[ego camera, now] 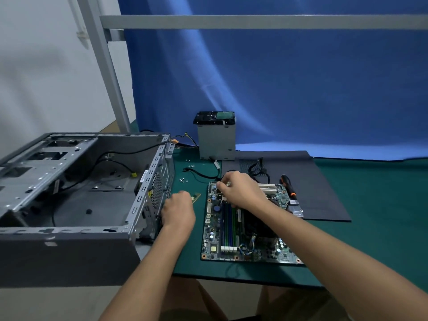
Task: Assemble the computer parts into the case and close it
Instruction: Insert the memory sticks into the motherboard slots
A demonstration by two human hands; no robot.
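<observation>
the step in hand looks like fitting memory on the motherboard (216, 230), before the board goes into the case (69, 258). the motherboard lies flat on the table (382, 205), directly under the right grip (240, 192) and just to the right of the left grip (178, 210). the open case stands to the left of the left grip, nearly touching it.

the left grip is closed into a fist, and a short green end of a memory stick (196, 195) comes out on its far side, so it appears to hold the stick. the right grip has its fingers bent down at the far end of the memory slots (228, 225). i cannot tell if it pinches something or only presses there, perhaps on a latch.

the long axis of the board runs from near to far, away from the person, and the slots run the same way below the right grip. the stick lies nearly flat, and its free end points away and a little to the right, toward the right grip.

in my judgement the next move needs the stick turned parallel to a free slot, with its contact edge down and the notch matched, and then an even push at both ends. a tilted stick could jam.

a screwdriver (287, 185) lies just beyond the right grip.
</observation>
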